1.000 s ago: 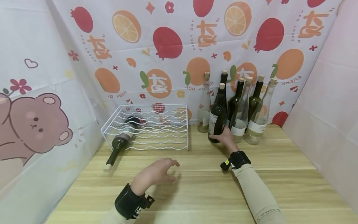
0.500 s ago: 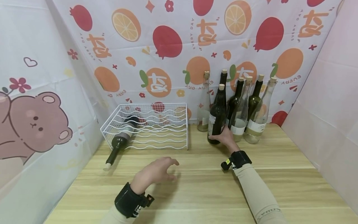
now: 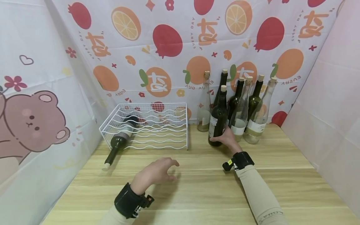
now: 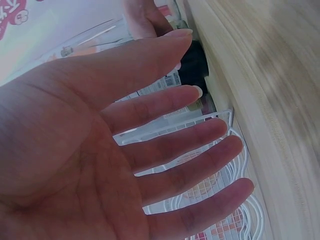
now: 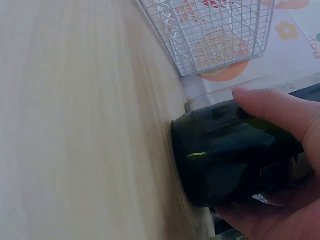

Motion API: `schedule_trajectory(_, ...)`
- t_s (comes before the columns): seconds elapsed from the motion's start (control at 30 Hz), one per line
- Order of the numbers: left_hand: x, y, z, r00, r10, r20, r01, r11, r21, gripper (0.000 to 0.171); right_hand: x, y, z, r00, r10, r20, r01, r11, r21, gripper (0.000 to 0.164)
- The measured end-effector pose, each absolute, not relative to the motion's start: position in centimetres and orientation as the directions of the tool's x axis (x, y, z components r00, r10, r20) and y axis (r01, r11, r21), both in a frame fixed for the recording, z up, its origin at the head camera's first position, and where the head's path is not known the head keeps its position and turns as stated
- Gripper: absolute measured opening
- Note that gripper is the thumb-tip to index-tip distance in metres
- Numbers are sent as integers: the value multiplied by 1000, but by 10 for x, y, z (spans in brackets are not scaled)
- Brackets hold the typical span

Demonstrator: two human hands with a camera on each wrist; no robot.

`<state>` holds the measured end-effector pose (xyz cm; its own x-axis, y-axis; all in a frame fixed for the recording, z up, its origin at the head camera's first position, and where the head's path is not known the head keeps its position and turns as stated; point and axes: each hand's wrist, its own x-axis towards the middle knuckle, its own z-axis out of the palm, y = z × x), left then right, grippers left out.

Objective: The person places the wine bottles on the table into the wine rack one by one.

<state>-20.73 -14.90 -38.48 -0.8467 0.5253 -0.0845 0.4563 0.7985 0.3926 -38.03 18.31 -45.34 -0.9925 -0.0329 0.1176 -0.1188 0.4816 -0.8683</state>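
Observation:
My right hand (image 3: 228, 140) grips a dark green wine bottle (image 3: 220, 113) low on its body, thumb on the near side. The corked bottle stands nearly upright at the front left of a bottle group. In the right wrist view, the bottle's base (image 5: 225, 155) is right at the tabletop, and the thumb and fingers lie on opposite sides of it. My left hand (image 3: 156, 172) hovers over the table in front of a white wire rack (image 3: 187, 128), holding nothing. Its fingers (image 4: 185, 175) are spread and relaxed in the left wrist view.
Another dark bottle (image 3: 119, 140) lies in the rack's left end, its corked neck pointing forward. Several corked bottles, clear (image 3: 254, 128) and dark (image 3: 254, 100), stand close behind and right of the gripped one. A clear bottle (image 3: 203, 115) stands to its left rear. Printed curtain (image 3: 168, 78) hangs behind.
The gripped bottle and my right hand have shifted slightly toward me, away from the bottles behind. My left hand stays in place. The head view has tilted a little.

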Motion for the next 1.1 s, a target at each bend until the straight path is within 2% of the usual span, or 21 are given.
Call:
schedule_trajectory(0.27, -207, -150, -384, -857, 508, -84, 439, 806, 397, 47, -380, 186, -449, -986, -128, 106, -151, 417, -896, 108)
schedule_trajectory(0.53, -208, -149, -385, -854, 513, -85, 445, 806, 391, 47, -378, 186, -449, -991, -110, 82, -121, 417, -901, 117)
schedule_trajectory(0.67, -208, -149, -385, -861, 502, -83, 435, 811, 392, 47, -377, 179, -451, -995, -45, 95, -105, 417, -903, 119)
schedule_trajectory(0.93, -208, -150, -384, -864, 496, -90, 428, 816, 388, 48, -370, 158, -454, -973, 206, 102, 4, 459, -889, 113)
schedule_trajectory(1.1, -209, -150, -384, -866, 491, -93, 423, 819, 388, 48, -372, 154, -456, -963, 239, 125, -8, 436, -900, 107)
